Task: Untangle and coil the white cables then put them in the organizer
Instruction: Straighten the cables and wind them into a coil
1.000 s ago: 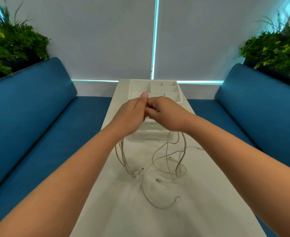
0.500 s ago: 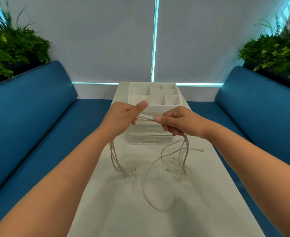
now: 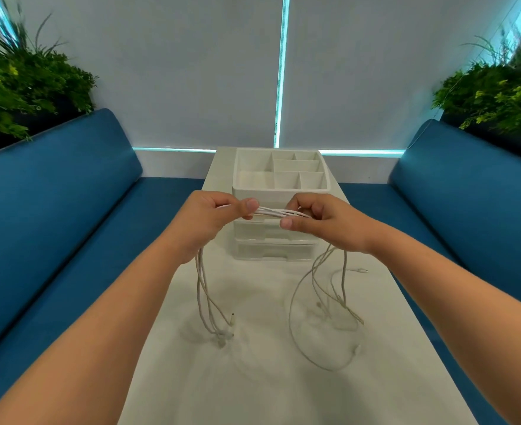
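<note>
Several white cables stretch as a bundle between my two hands, in front of the white organizer. My left hand pinches the bundle's left end between thumb and fingers. My right hand grips the right end with curled fingers. Loose cable ends hang from both hands down to the table; the plugs below the left hand and a long loop below the right hand lie on the surface. The organizer has open top compartments and two drawers below, partly hidden behind my hands.
A narrow white table runs away from me to the wall. Blue sofa seats flank it on the left and right. Green plants stand behind both sofa backs.
My hands have drawn apart sideways, pulling the cable bundle taut between them. The hanging strands have separated into a left group and a right group.
</note>
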A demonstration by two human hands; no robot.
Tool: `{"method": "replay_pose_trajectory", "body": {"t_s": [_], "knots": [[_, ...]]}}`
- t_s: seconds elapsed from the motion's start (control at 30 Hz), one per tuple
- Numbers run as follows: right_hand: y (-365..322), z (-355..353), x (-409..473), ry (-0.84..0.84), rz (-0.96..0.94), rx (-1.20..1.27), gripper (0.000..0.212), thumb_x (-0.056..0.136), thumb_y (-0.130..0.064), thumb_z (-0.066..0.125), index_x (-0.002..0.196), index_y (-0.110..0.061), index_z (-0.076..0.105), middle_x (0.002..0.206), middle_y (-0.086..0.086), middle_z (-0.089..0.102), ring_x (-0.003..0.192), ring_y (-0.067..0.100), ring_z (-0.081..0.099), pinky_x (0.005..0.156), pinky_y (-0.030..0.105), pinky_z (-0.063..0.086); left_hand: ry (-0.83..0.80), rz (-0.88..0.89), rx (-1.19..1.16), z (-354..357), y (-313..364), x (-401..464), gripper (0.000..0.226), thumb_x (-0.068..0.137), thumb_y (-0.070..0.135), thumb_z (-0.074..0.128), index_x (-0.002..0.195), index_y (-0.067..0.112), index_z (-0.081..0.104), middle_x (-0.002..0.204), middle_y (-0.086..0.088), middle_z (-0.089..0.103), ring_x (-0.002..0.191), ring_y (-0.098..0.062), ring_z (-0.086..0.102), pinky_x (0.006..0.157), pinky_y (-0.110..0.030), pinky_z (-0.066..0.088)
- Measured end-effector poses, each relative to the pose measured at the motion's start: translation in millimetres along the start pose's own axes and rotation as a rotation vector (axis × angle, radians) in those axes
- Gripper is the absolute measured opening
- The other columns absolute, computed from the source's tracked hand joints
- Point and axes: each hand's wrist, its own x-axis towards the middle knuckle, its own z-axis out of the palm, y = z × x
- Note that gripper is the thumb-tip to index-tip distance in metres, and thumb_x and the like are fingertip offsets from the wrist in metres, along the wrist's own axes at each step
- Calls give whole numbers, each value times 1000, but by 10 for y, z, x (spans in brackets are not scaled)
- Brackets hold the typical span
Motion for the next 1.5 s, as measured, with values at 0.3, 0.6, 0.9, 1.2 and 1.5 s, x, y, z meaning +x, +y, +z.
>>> {"method": "replay_pose_trajectory", "body": {"t_s": [0.3, 0.6, 0.9, 1.2, 1.5], "knots": [[68, 48, 34, 124, 43, 169, 12, 87, -28, 69, 89, -18, 76, 65, -8, 59, 58, 7, 44, 52, 16, 36, -4, -6, -44, 10, -110, 37, 35, 80, 52, 68, 79, 19, 78, 44, 14, 38, 45, -7, 31, 54, -22, 30], [43, 74, 5, 20, 117, 327, 28, 97, -31, 53, 97, -15, 75, 53, -2, 50, 49, 9, 37, 48, 19, 31, 55, 31, -46, 55, -96, 52, 32, 91, 42, 62, 82, 13, 73, 43, 22, 50, 47, 3, 47, 59, -22, 34], [61, 93, 0, -117, 159, 406, 14, 102, -20, 44, 94, -15, 54, 62, 3, 59, 44, 9, 33, 43, 18, 30, 74, 59, -64, 78, -136, 41, 28, 90, 37, 64, 78, 14, 72, 44, 21, 51, 46, 8, 49, 58, -21, 34], [65, 69, -26, -103, 135, 245, 20, 96, -23, 57, 94, -9, 71, 81, 2, 70, 48, 15, 54, 46, 23, 44, 31, 63, -83, 92, -167, 36, 26, 88, 35, 66, 78, 12, 73, 43, 19, 47, 44, 3, 46, 55, -18, 32], [8, 226, 10, 12, 99, 89, 29, 105, -25, 33, 88, -8, 49, 66, 6, 56, 48, 7, 56, 52, 23, 51, 61, 66, -30, 79, -250, 71, 30, 81, 47, 68, 73, 19, 75, 56, 10, 60, 60, 0, 53, 66, -21, 42]]}}
